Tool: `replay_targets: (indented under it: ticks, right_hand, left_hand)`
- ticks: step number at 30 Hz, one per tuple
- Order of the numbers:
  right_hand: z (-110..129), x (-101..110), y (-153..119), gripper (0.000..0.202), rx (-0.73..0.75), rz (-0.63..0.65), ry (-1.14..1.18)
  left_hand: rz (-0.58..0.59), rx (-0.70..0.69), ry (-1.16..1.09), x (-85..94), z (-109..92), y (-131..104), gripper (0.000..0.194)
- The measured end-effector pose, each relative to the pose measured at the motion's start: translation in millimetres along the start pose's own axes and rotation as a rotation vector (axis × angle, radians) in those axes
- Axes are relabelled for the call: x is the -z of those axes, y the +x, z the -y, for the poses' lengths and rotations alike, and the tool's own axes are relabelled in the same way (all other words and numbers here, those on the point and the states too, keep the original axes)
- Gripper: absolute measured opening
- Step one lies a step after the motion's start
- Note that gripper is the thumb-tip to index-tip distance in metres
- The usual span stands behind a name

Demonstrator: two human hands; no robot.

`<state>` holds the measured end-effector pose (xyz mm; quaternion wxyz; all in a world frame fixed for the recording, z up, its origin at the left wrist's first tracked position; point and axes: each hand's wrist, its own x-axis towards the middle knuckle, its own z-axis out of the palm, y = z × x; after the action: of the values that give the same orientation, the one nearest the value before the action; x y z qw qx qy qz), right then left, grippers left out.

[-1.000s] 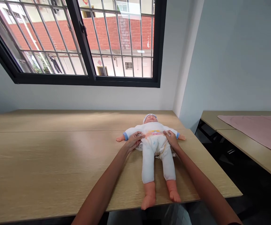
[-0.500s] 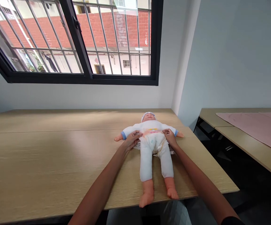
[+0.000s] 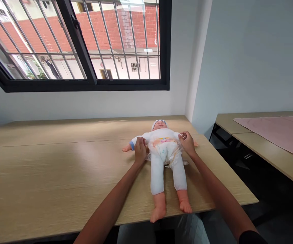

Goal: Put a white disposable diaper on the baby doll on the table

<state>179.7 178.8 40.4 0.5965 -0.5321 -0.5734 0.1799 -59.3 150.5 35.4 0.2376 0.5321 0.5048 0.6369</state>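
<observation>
A baby doll (image 3: 157, 173) in white clothing with blue cuffs lies on its back, head away from me, its feet at the table's front edge. Around its hips is a white diaper (image 3: 167, 150) with a coloured print at the waist. My left hand (image 3: 140, 149) is at the doll's waist on the left, fingers bent and together; what they hold, if anything, is hidden. On the other side, my right hand (image 3: 187, 142) is pinched beside the doll's torso, near its arm, and its fingertips are too small to read.
The doll lies on a wooden table (image 3: 60, 176) against the wall, below a barred window (image 3: 90, 86). To the right, past a dark gap, stands another table (image 3: 270, 144) with a pink mat (image 3: 283, 130) on it.
Both hands have moved up from the diaper's waist toward the doll's arms. The left hand has turned more upright. The view has shifted slightly.
</observation>
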Motion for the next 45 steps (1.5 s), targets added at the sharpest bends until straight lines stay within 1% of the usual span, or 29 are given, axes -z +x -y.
replay_targets:
  ticks: [1, 2, 3, 5, 6, 7, 8, 9, 11, 13, 16, 19, 21, 22, 23, 24, 26, 27, 28, 29, 30, 33, 36, 40, 42, 43, 44, 45]
  right_hand:
    - [12.7, 6.3, -1.2, 0.027, 0.022, 0.011, 0.008]
    - [26.1, 12.9, -3.8, 0.028, 0.061, 0.050, 0.011]
    - [39.2, 19.3, -7.8, 0.028, 0.125, 0.140, 0.011]
    - [60.1, 30.5, -19.1, 0.028, 0.273, 0.428, -0.049]
    - [66.3, 34.7, -25.4, 0.027, 0.353, 0.586, -0.088]
    - [69.2, 37.8, -31.4, 0.027, 0.428, 0.689, -0.132]
    - [69.3, 39.9, -36.6, 0.027, 0.481, 0.750, -0.170]
    - [67.2, 41.2, -40.7, 0.026, 0.514, 0.775, -0.194]
    - [59.7, 42.5, -45.1, 0.022, 0.517, 0.764, -0.200]
    - [52.4, 43.2, -45.8, 0.017, 0.485, 0.764, -0.167]
    - [46.1, 44.1, -43.5, 0.015, 0.443, 0.789, -0.098]
    - [42.1, 43.6, -39.8, 0.019, 0.380, 0.795, 0.010]
    - [39.2, 42.4, -37.2, 0.021, 0.281, 0.793, 0.100]
    - [37.6, 41.7, -35.9, 0.023, 0.221, 0.794, 0.146]
    - [36.0, 40.9, -34.8, 0.024, 0.161, 0.796, 0.191]
    - [34.4, 40.1, -33.7, 0.024, 0.105, 0.792, 0.240]
    - [31.2, 38.5, -32.1, 0.025, 0.012, 0.764, 0.336]
    - [29.6, 37.7, -31.5, 0.025, -0.027, 0.737, 0.376]
    - [28.2, 37.1, -30.9, 0.026, -0.060, 0.704, 0.402]
    - [27.0, 36.7, -30.5, 0.026, -0.086, 0.671, 0.413]
    - [26.0, 36.5, -30.1, 0.028, -0.104, 0.644, 0.410]
    - [24.6, 36.6, -29.0, 0.033, -0.120, 0.646, 0.395]
    - [21.0, 35.8, -27.1, 0.035, -0.122, 0.647, 0.407]
    - [7.1, 35.3, -19.5, 0.039, -0.173, 0.477, 0.329]
    - [-0.5, 40.6, -13.5, 0.041, -0.182, 0.414, 0.260]
    - [-3.3, 45.3, -10.5, 0.042, -0.185, 0.423, 0.217]
    - [-5.2, 51.2, -7.8, 0.041, -0.195, 0.476, 0.170]
    - [-6.2, 57.6, -5.7, 0.038, -0.215, 0.579, 0.120]
  left_hand:
    - [-0.033, -0.046, 0.017, 1.0, -0.7, 0.9, 0.045]
    - [-0.065, -0.075, 0.025, 2.0, -0.6, 1.6, 0.043]
    - [-0.087, -0.096, 0.032, 3.0, 0.4, 2.1, 0.043]
    - [-0.072, -0.133, 0.059, 4.8, 4.9, 2.5, 0.042]
    - [-0.056, -0.150, 0.076, 5.6, 8.0, 2.5, 0.042]
    - [-0.040, -0.166, 0.096, 6.2, 11.3, 2.6, 0.042]
    - [-0.026, -0.184, 0.115, 6.7, 14.4, 2.6, 0.041]
    - [-0.019, -0.203, 0.131, 7.1, 17.0, 2.8, 0.041]
    - [-0.022, -0.243, 0.149, 7.2, 19.9, 3.2, 0.040]
    - [-0.036, -0.283, 0.159, 7.1, 19.2, 3.6, 0.040]
    - [-0.053, -0.338, 0.168, 7.1, 9.2, 3.6, 0.040]
    - [-0.085, -0.388, 0.194, 5.5, -15.9, 0.4, 0.034]
    - [-0.093, -0.416, 0.199, 0.8, -41.1, -4.0, 0.028]
    - [-0.065, -0.434, 0.196, -2.9, -55.3, -6.6, 0.024]
    - [0.010, -0.451, 0.202, -7.6, -69.7, -9.2, 0.022]
    - [0.128, -0.472, 0.221, -13.1, -83.9, -11.3, 0.020]
    - [0.455, -0.489, 0.302, -25.2, -109.2, -13.4, 0.020]
    - [0.605, -0.468, 0.337, -31.1, -119.5, -13.2, 0.021]
    - [0.709, -0.437, 0.356, -36.5, -127.6, -12.5, 0.023]
    - [0.770, -0.406, 0.371, -41.1, -133.5, -11.4, 0.023]
    - [0.803, -0.378, 0.388, -44.5, -137.2, -10.4, 0.023]
    - [0.871, -0.336, 0.492, -47.5, -136.3, -9.2, 0.017]
    - [0.939, -0.357, 0.561, -42.4, -125.0, -9.4, 0.013]
    - [0.992, -0.475, 0.618, -35.5, -112.2, -8.3, 0.018]
    - [1.017, -0.543, 0.675, -34.5, -110.4, -8.8, 0.023]
    - [1.021, -0.578, 0.710, -34.4, -110.4, -9.5, 0.028]
    - [1.023, -0.610, 0.749, -34.6, -110.6, -10.6, 0.034]
    - [1.023, -0.640, 0.789, -35.0, -110.7, -11.7, 0.041]
